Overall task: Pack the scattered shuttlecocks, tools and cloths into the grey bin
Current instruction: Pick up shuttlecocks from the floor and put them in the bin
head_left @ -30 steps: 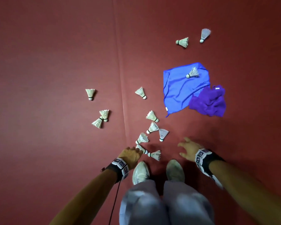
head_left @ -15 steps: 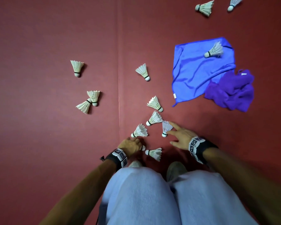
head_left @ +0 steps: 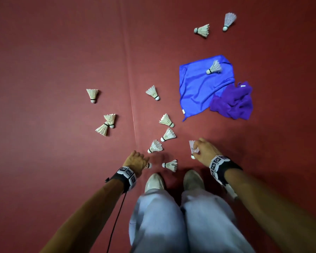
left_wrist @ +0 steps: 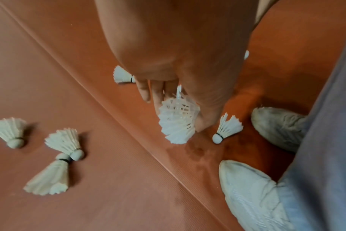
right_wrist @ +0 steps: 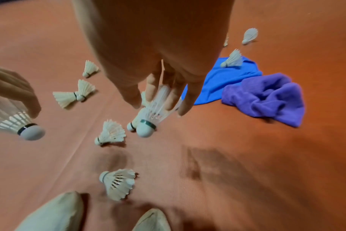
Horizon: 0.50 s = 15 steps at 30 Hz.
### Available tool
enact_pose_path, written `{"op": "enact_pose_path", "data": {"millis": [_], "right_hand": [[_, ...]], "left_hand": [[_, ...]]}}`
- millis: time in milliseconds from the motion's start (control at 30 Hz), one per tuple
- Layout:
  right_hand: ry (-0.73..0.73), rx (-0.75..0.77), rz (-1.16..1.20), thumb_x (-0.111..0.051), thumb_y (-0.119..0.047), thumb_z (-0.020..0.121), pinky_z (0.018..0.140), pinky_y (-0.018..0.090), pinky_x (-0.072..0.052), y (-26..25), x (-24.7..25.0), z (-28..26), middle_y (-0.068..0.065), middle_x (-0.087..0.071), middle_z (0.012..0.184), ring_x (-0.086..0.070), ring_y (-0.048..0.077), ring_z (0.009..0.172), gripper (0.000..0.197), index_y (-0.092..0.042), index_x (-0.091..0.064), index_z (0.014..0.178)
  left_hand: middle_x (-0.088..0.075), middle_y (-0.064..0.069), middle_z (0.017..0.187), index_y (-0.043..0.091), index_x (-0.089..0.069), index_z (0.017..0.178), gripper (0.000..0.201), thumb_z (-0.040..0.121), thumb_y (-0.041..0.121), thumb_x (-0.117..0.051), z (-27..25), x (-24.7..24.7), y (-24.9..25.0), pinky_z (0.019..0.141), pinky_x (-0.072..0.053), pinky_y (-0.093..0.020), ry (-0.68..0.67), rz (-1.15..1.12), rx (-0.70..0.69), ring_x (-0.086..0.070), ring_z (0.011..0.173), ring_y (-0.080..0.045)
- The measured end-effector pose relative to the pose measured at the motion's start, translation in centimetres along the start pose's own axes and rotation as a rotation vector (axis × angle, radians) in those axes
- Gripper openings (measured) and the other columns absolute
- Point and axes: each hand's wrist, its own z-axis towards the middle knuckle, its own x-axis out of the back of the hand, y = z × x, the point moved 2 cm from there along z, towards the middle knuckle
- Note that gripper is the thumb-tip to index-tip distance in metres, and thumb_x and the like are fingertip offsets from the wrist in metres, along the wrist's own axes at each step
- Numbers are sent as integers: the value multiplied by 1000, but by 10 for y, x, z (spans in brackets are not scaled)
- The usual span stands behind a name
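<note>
We have 1 white feathered shuttlecock [right_wrist: 148, 118] pinched in our right hand [head_left: 204, 150], fingers curled round its skirt, cork tip pointing down and clear of the red mat floor [head_left: 62, 52]. Our left hand [head_left: 137, 160] grips a second white shuttlecock [left_wrist: 177, 120] by its feathers, cork end poking out toward our feet. So both hands are closed on a shuttlecock each.

The relation that matters next, as we judge it: the nearest loose shuttlecock [head_left: 170, 165] lies on the floor between our 2 hands, just ahead of our pale shoes [head_left: 154, 182], long axis running sideways with its cork toward the left hand. The left hand is nearer to it. A further 3 shuttlecocks [head_left: 167, 135] trail away forward from there, a touching pair [head_left: 106, 125] sits off to the left, and 1 rests on the flat blue microfibre cloth [head_left: 197, 88], whose near corner is overlapped by a crumpled purple cloth [head_left: 233, 103]. 2 more lie beyond.

The grey bin is not in view, nor any tools, so we cannot tell which way the carry goes.
</note>
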Motion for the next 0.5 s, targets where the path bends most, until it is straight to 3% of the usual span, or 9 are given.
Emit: {"op": "enact_pose_path", "data": {"millis": [100, 200, 300, 400, 500], "right_hand": [[125, -67, 130, -85, -24, 78, 81, 37, -45, -16, 45, -56, 8, -56, 111, -61, 33, 104, 41, -11, -55, 102], [375, -172, 332, -91, -29, 71, 85, 39, -47, -38, 103, -119, 7, -58, 108, -56, 31, 103, 56, -13, -50, 105], [592, -236, 510, -91, -26, 67, 90, 41, -46, -63, 165, -176, 8, -58, 110, -56, 32, 104, 58, -12, -53, 108], [694, -284, 660, -81, -4, 66, 93, 34, -41, -86, 226, -232, 15, -56, 110, -55, 37, 104, 47, -6, -57, 106], [724, -312, 811, -77, 1, 69, 93, 20, -35, -112, 285, -285, 19, -52, 121, -53, 31, 111, 52, -2, -56, 116]], "left_hand": [[-48, -10, 139, 11, -39, 146, 61, 92, 22, -64, -53, 55, -6, 106, -40, -40, -2, -93, 36, -54, 124, -31], [-47, -8, 134, 12, -51, 136, 53, 89, 27, -68, -107, 119, -9, 102, -44, -39, 15, -247, 67, -56, 117, -30], [-56, -8, 127, 13, -48, 131, 52, 85, 26, -68, -166, 191, -9, 96, -47, -40, 68, -384, 98, -60, 111, -31], [-68, -8, 110, 17, -45, 121, 49, 80, 30, -69, -226, 257, 1, 81, -55, -41, 161, -563, 146, -66, 93, -32], [-69, -8, 108, 19, -49, 121, 53, 78, 37, -74, -288, 320, 8, 79, -58, -41, 294, -813, 204, -68, 92, -32]]}}
